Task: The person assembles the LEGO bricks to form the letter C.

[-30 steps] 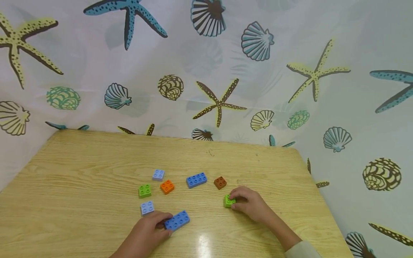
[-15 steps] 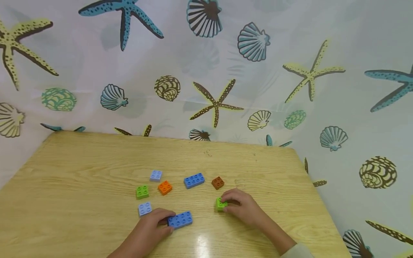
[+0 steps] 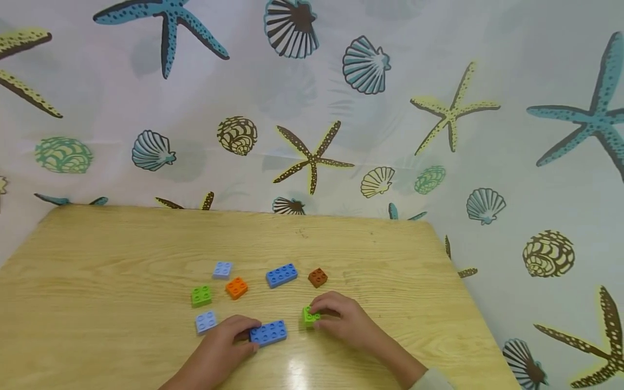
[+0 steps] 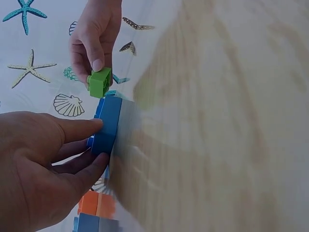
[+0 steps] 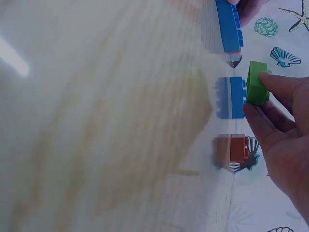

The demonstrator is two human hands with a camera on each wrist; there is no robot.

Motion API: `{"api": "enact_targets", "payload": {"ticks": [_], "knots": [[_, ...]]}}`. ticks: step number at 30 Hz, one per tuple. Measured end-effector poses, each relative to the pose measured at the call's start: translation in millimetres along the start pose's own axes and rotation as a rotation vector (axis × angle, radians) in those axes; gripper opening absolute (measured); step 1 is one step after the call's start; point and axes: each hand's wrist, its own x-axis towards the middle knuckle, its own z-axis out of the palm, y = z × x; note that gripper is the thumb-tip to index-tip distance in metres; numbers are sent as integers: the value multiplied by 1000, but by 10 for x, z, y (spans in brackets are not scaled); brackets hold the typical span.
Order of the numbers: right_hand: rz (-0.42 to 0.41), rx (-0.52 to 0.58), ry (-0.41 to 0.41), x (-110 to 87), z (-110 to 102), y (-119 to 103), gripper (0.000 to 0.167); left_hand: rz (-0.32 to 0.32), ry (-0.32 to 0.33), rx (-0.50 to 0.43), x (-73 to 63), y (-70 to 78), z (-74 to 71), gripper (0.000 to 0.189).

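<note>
My left hand (image 3: 219,346) pinches the near end of a blue eight-stud toy brick (image 3: 268,333) between thumb and fingers, close over the table with its studs up. To its right, my right hand (image 3: 346,322) holds a lime-green toy brick (image 3: 310,316) by its right side. A short gap separates the two held bricks. In the right wrist view the green brick (image 5: 257,83) is raised off the table, its hollow underside toward the tabletop. From the left wrist, the blue brick (image 4: 107,124) shows with the green brick (image 4: 99,82) beyond it.
Behind the hands lie a second blue brick (image 3: 281,275) and a brown brick (image 3: 318,277). On the left are an orange brick (image 3: 236,288), a green brick (image 3: 201,296) and two pale-blue bricks, one (image 3: 222,270) farther back, the other (image 3: 206,322) beside my left hand. A patterned curtain borders the wooden table (image 3: 122,244).
My right hand has carried the green brick leftward, closer to the held blue brick. My left hand has shifted its brick slightly right and turned it a little. The head view has swung right.
</note>
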Motion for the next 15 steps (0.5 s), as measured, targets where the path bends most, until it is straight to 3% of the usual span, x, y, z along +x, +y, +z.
{"api": "enact_targets", "payload": {"ticks": [9, 15], "knots": [[0, -16, 1, 39, 121, -87, 22, 100, 45, -27, 6, 0, 25, 33], [-10, -14, -22, 50, 157, -146, 22, 94, 62, -23, 19, 49, 50, 32]]}}
